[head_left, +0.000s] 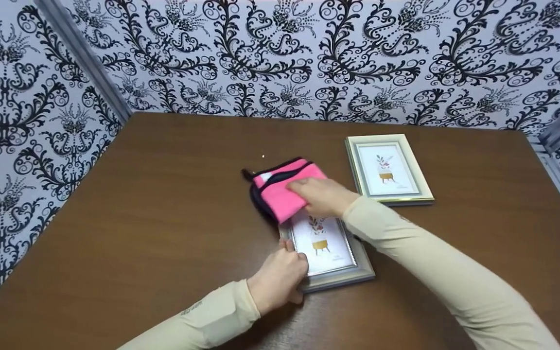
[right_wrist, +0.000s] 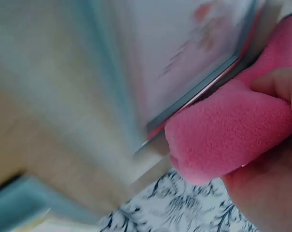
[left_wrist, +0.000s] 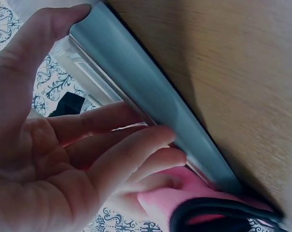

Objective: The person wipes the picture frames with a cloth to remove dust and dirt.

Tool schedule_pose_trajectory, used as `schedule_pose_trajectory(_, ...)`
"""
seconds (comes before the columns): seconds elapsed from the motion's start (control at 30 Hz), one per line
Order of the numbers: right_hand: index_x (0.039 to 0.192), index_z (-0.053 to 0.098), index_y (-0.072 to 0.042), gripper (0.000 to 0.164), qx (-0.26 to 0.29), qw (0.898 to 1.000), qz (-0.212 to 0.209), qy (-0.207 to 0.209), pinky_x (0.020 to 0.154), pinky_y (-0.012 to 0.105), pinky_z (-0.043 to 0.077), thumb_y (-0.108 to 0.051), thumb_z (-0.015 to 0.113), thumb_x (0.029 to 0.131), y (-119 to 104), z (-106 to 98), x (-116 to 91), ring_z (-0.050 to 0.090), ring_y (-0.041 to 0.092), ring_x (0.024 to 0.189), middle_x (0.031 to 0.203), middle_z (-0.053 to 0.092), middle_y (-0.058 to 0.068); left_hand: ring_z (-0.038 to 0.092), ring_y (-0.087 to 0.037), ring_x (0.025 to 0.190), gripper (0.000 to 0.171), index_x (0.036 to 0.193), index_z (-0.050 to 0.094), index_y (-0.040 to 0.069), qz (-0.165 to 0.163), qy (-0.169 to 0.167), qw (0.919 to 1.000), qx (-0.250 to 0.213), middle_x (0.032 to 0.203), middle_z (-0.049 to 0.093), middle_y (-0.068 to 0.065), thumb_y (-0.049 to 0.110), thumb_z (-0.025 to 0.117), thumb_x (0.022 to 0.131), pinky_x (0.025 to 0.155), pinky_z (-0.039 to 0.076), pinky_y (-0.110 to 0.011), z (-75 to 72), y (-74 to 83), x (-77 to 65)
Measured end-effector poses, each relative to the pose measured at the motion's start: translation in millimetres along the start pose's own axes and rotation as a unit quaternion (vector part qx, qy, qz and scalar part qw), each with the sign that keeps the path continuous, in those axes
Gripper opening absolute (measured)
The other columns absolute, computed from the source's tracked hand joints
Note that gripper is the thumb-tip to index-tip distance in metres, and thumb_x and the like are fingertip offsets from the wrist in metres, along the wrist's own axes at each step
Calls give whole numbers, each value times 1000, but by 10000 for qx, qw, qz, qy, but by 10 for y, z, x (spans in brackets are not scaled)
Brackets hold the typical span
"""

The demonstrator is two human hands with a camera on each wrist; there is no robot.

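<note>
A picture frame (head_left: pixel 342 278) with a pale border and a plant print lies face up on the table. My left hand (head_left: pixel 279 275) holds its left side, the thumb at the near corner and the fingers along the edge (left_wrist: pixel 131 82). Over the far end, my right hand (head_left: pixel 326 197) grips a folded pink cloth (head_left: pixel 285 197) with black trim. The cloth covers the frame's far border in the head view. In the right wrist view the fuzzy cloth (right_wrist: pixel 228 130) is bunched under the fingers, right at the frame's inner edge.
A second, similar picture frame (head_left: pixel 421 182) lies face up at the back right, near my right forearm. The brown table (head_left: pixel 173 204) runs back to patterned black-and-white walls (head_left: pixel 280 58). A tiny white speck (head_left: pixel 263 156) lies beyond the cloth.
</note>
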State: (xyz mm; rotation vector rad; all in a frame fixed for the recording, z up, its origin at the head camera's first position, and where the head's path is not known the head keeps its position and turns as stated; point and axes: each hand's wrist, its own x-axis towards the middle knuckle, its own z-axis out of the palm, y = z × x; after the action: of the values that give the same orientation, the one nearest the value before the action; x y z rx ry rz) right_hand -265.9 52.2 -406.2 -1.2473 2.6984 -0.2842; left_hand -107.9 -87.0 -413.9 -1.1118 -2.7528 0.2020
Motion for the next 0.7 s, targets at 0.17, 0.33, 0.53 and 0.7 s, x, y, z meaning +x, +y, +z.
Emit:
schedule_pose_trajectory(0.17,127,55,-1,49,-254,9980,558,141,93,47,47,-2,70,80,244,-54,-209,60,35,106,117,63,19,65,-18,66,41,68,63,11,-82,39,9998,-190,70,64,-3,32,92,48,60,56,-28,11,-6,-1)
schedule_pose_trajectory(0.33,121,57,2,41,-420,9964,695,237,91,48,47,-5,68,82,332,-66,-316,61,38,104,115,63,21,66,-20,75,41,69,65,11,-18,-53,9999,135,69,64,-1,35,91,48,64,56,-28,8,2,23)
schedule_pose_trajectory(0.53,123,57,4,43,-618,9939,915,-77,90,46,48,-5,68,83,173,-44,-213,61,36,103,113,63,21,63,-21,73,42,70,64,9,104,71,9997,209,67,60,-1,33,90,47,65,56,-28,30,8,42)
schedule_pose_trajectory(0.7,138,46,2,58,-890,9942,563,-218,100,44,42,-11,68,85,-71,27,-46,55,36,116,128,57,21,62,-17,68,41,67,62,12,155,139,9994,286,65,60,-1,33,90,46,69,56,-28,31,-7,37)
